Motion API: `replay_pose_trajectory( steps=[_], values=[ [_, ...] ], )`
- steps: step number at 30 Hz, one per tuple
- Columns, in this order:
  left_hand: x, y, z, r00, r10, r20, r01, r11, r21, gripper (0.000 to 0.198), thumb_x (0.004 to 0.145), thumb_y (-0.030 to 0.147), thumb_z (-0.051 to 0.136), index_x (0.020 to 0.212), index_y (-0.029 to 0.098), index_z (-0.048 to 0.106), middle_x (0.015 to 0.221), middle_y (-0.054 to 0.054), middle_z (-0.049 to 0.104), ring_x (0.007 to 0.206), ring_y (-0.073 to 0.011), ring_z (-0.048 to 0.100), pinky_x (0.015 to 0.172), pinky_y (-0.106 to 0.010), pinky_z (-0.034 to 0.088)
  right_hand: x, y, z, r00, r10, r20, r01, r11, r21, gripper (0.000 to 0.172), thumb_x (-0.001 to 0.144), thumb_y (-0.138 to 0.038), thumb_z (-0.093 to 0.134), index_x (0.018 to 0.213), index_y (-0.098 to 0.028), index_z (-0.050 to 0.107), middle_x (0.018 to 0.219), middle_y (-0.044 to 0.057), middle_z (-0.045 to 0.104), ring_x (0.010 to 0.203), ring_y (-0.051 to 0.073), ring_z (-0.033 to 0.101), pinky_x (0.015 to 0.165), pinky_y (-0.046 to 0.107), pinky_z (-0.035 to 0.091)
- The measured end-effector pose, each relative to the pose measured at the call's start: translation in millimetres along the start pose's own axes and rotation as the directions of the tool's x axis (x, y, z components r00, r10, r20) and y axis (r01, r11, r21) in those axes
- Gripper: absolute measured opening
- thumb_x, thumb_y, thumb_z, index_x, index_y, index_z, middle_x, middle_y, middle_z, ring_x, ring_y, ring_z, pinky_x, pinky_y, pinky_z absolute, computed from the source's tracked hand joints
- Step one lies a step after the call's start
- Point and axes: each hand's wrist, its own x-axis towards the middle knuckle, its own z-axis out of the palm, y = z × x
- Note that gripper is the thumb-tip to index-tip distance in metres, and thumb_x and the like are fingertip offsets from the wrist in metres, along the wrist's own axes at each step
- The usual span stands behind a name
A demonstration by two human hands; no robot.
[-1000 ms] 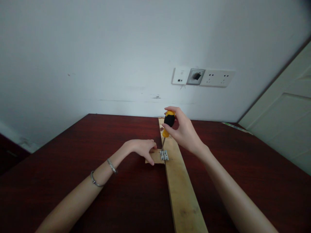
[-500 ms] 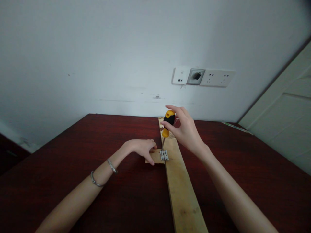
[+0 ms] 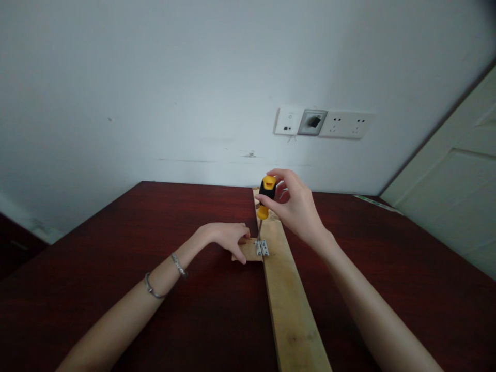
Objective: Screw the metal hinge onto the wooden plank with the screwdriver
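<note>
My right hand [image 3: 296, 204] pinches the yellow-and-black handle of a screwdriver [image 3: 268, 188] between thumb and fingers. The screwdriver stands nearly upright, its shaft reaching down to a small metal hinge [image 3: 262, 248]. One leaf of the hinge lies on a long wooden plank [image 3: 289, 289], the other on a small flat wooden piece [image 3: 248, 251] butted against the plank's left side. My left hand [image 3: 228, 238] grips that small piece, thumb at its near edge and fingers at the far side. The screwdriver's tip meets the hinge's left leaf; any screw there is too small to make out.
The dark red tabletop [image 3: 186, 320] runs up to a white wall [image 3: 194, 93] with sockets [image 3: 346, 125]. A thin printed strip [image 3: 377, 203] lies at the back right, near a pale panelled door [image 3: 457, 181]. At its far end, the plank has a rough, chipped surface.
The fingers of my right hand have curled in around the handle, and the screwdriver's top has shifted slightly left. My left hand, the hinge and the wood have stayed put.
</note>
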Motion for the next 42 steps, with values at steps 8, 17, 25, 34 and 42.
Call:
replay_pose_trajectory(
  steps=[8,17,25,34,42],
  values=[
    [1,-2,1.0,1.000,0.004,0.001,-0.004,1.000,-0.010,0.072,0.060,0.062,0.072,0.114,0.015,0.058,0.109,-0.008,0.062,0.089,-0.0193,0.056,0.071,-0.025,0.041,1,-11,-9,0.997,0.020,0.071,-0.024,0.998,0.053,0.044,0.074,-0.013,0.058,0.117,-0.019,0.054,0.107,0.006,0.065,0.091,0.020,0.062,0.081,0.037,0.052],
    [1,-3,2.0,1.000,0.007,-0.008,-0.007,1.000,-0.018,0.075,0.059,0.063,0.072,0.116,0.016,0.057,0.110,-0.008,0.061,0.090,-0.0193,0.056,0.072,-0.025,0.042,0,-8,-5,0.999,0.007,0.033,-0.006,1.000,-0.027,0.033,0.083,-0.032,0.063,0.114,-0.023,0.058,0.104,0.008,0.058,0.078,0.018,0.059,0.068,0.034,0.053],
    [1,-2,1.7,1.000,0.005,-0.013,-0.005,1.000,-0.010,0.073,0.059,0.062,0.073,0.114,0.016,0.057,0.111,-0.008,0.062,0.088,-0.0184,0.056,0.071,-0.024,0.041,0,-10,-7,0.999,0.013,0.036,-0.015,0.998,0.062,0.039,0.079,-0.015,0.054,0.118,-0.023,0.052,0.109,0.008,0.066,0.094,0.022,0.064,0.084,0.041,0.053],
    [1,-2,1.5,1.000,-0.004,-0.002,0.004,1.000,-0.014,0.074,0.060,0.063,0.072,0.114,0.015,0.057,0.110,-0.008,0.061,0.088,-0.0187,0.056,0.070,-0.024,0.041,-1,-2,-1,0.999,0.035,0.038,-0.032,0.997,-0.064,0.039,0.082,-0.034,0.065,0.117,-0.023,0.054,0.112,0.010,0.061,0.092,0.025,0.062,0.073,0.039,0.054],
    [1,-2,1.4,1.000,0.001,-0.005,-0.001,1.000,0.002,0.074,0.059,0.064,0.072,0.114,0.015,0.057,0.110,-0.008,0.060,0.088,-0.0185,0.055,0.072,-0.024,0.041,-1,-7,-6,0.997,0.049,0.066,-0.052,0.998,0.040,0.042,0.079,-0.017,0.056,0.120,-0.022,0.049,0.109,0.009,0.066,0.093,0.023,0.064,0.084,0.041,0.052]
  ],
)
